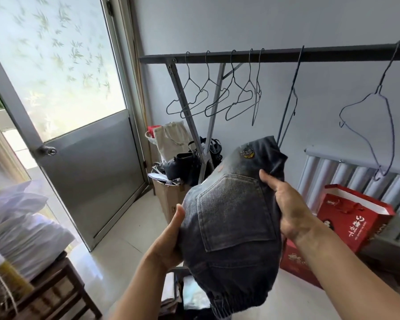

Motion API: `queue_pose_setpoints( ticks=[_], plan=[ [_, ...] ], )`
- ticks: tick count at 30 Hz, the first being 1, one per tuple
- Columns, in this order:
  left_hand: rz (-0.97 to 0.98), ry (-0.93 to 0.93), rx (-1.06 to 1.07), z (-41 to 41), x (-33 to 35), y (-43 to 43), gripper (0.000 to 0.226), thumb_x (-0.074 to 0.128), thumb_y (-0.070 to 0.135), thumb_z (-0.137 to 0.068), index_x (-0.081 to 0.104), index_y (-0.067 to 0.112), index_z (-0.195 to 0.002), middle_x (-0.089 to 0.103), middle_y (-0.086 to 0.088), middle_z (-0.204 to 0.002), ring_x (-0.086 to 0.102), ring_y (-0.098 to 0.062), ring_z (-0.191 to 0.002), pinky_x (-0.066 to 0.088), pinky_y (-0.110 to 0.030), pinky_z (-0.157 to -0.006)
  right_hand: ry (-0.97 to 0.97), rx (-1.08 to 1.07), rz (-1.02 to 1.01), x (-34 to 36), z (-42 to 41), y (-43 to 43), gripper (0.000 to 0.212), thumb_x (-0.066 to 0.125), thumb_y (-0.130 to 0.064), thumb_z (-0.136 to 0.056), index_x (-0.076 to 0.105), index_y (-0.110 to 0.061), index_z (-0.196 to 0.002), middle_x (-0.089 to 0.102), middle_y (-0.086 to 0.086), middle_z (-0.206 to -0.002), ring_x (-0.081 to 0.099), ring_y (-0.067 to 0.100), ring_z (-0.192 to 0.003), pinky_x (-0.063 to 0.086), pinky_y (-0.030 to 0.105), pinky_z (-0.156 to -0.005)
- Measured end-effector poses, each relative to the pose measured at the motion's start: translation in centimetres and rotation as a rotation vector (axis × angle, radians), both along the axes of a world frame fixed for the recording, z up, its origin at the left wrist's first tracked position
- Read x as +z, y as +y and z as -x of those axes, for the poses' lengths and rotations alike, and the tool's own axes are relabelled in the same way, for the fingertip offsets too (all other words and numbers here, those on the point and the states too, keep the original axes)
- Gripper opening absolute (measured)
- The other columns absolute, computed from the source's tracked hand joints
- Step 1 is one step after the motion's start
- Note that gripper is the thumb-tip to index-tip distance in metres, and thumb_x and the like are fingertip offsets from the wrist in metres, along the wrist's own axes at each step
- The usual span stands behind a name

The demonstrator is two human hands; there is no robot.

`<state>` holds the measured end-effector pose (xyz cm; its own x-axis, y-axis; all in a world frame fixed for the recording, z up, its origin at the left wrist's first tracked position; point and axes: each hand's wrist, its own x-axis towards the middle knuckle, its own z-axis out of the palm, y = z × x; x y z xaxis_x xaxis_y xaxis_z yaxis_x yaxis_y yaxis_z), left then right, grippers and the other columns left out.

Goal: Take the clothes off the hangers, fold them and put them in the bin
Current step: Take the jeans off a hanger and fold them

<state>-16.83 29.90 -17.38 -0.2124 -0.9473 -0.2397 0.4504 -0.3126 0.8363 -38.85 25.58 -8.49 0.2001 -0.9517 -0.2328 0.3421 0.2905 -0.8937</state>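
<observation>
Head view: both hands hold a folded pair of dark grey jeans [231, 227] up in the air, in the near middle of the scene, in front of the clothes rack [275, 57]. A back pocket faces the camera, an elastic cuff hangs at the bottom, and a small embroidered patch sits near the top edge.

The left hand [169, 239] grips the left edge of the bundle. Its thumb lies straight up along the near face of the cloth. Its fingers go behind the denim and are hidden, so how far they curl cannot be told.

The right hand [289, 209] grips the right edge, higher up. Its thumb presses on the near face just beside the pocket's upper right corner, and its fingers wrap round behind the bunched cloth.

On the far rail, bare wire hangers [217, 98] hang in a close group at the left, with two more well apart to the right.

A metal door [88, 181] with a frosted pane stands at the left. A cardboard box [169, 199] heaped with dark bags sits at the foot of the rack. A red gift bag [353, 218] leans at the right.

Below the jeans, pale cloth [192, 294] shows in part; what holds it cannot be told.
</observation>
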Motion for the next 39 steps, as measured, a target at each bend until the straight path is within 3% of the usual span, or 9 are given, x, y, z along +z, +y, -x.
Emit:
queue_pose_setpoints(
  ticks=[5,10,16,21,25,30,32,36,39],
  plan=[
    [0.238,-0.082,0.019,-0.3,0.5,0.3,0.092,0.095,0.035,-0.054,0.055,-0.002,-0.129,0.068,-0.021,-0.116,0.068,-0.029,-0.102,0.058,-0.034,-0.081,-0.052,0.010,-0.010,0.3,-0.1,-0.6,0.034,0.057,-0.038,-0.092,0.071,-0.008,-0.099,0.075,0.014,-0.090,0.073,0.027,-0.075,0.056,0.038,-0.068],
    [0.361,-0.093,0.249,0.2,2.3,-0.3,0.081,0.072,0.000,-0.076,0.042,0.030,-0.145,0.063,-0.008,-0.131,0.065,-0.025,-0.114,0.057,-0.029,-0.082,-0.150,0.084,0.103,0.0,0.4,-0.5,0.046,0.052,-0.048,-0.088,0.071,-0.010,-0.105,0.073,0.016,-0.105,0.072,0.031,-0.092,0.059,0.042,-0.071],
    [0.393,-0.037,0.355,0.1,4.1,-1.1,0.088,0.066,-0.001,-0.072,0.040,0.041,-0.145,0.064,-0.008,-0.119,0.071,-0.021,-0.093,0.060,-0.030,-0.070,0.029,0.492,0.267,-2.1,1.5,0.2,0.093,0.092,-0.044,-0.050,0.056,-0.006,-0.128,0.066,0.017,-0.123,0.062,0.033,-0.115,0.054,0.040,-0.093],
    [0.374,-0.080,0.349,-0.3,4.5,-1.4,0.088,0.068,0.002,-0.073,0.037,0.039,-0.147,0.058,-0.015,-0.124,0.071,-0.022,-0.090,0.061,-0.031,-0.071,0.266,0.339,0.332,-3.6,0.7,0.5,0.056,0.078,-0.002,-0.067,0.061,-0.007,-0.120,0.072,0.010,-0.112,0.067,0.027,-0.107,0.056,0.032,-0.090],
    [0.378,-0.149,0.310,-0.4,4.3,-1.2,0.089,0.070,0.011,-0.076,0.027,0.034,-0.150,0.074,0.003,-0.107,0.071,-0.017,-0.099,0.058,-0.026,-0.074,0.221,0.165,0.299,-3.7,0.0,0.2,0.035,0.065,0.014,-0.077,0.066,-0.003,-0.107,0.074,0.012,-0.102,0.069,0.028,-0.099,0.057,0.034,-0.085],
    [0.374,-0.339,0.228,-0.2,3.5,-0.3,0.120,0.090,0.028,-0.064,0.011,0.044,-0.153,0.054,-0.012,-0.140,0.062,-0.024,-0.120,0.052,-0.039,-0.099,0.133,0.097,0.279,-2.9,-0.1,-0.3,0.027,0.061,0.017,-0.079,0.068,0.002,-0.100,0.075,0.014,-0.092,0.072,0.027,-0.086,0.059,0.028,-0.070],
    [0.442,-0.301,0.283,0.3,3.4,-0.3,0.116,0.082,0.004,-0.071,0.010,0.041,-0.153,0.069,-0.013,-0.118,0.068,-0.027,-0.107,0.057,-0.033,-0.084,0.126,0.006,0.247,-3.0,-0.1,-0.7,0.032,0.067,0.014,-0.076,0.066,0.001,-0.105,0.075,0.013,-0.093,0.071,0.031,-0.089,0.059,0.030,-0.073],
    [0.535,-0.269,0.429,0.9,4.1,-0.6,0.103,0.070,-0.014,-0.075,0.024,0.040,-0.150,0.069,-0.019,-0.105,0.070,-0.027,-0.094,0.058,-0.030,-0.076,0.331,-0.182,0.306,-3.2,0.2,-1.1,0.092,0.082,-0.005,-0.070,0.034,-0.020,-0.147,0.055,0.000,-0.131,0.056,0.019,-0.117,0.047,0.030,-0.098],
    [0.585,-0.317,0.449,0.8,4.7,-0.9,0.095,0.068,-0.017,-0.077,0.035,0.039,-0.146,0.069,-0.006,-0.102,0.069,-0.025,-0.095,0.057,-0.031,-0.081,0.370,-0.120,0.370,-3.1,0.5,-0.8,0.086,0.080,-0.012,-0.076,0.034,-0.035,-0.145,0.054,0.002,-0.132,0.055,0.018,-0.119,0.047,0.034,-0.102]
  ],
)
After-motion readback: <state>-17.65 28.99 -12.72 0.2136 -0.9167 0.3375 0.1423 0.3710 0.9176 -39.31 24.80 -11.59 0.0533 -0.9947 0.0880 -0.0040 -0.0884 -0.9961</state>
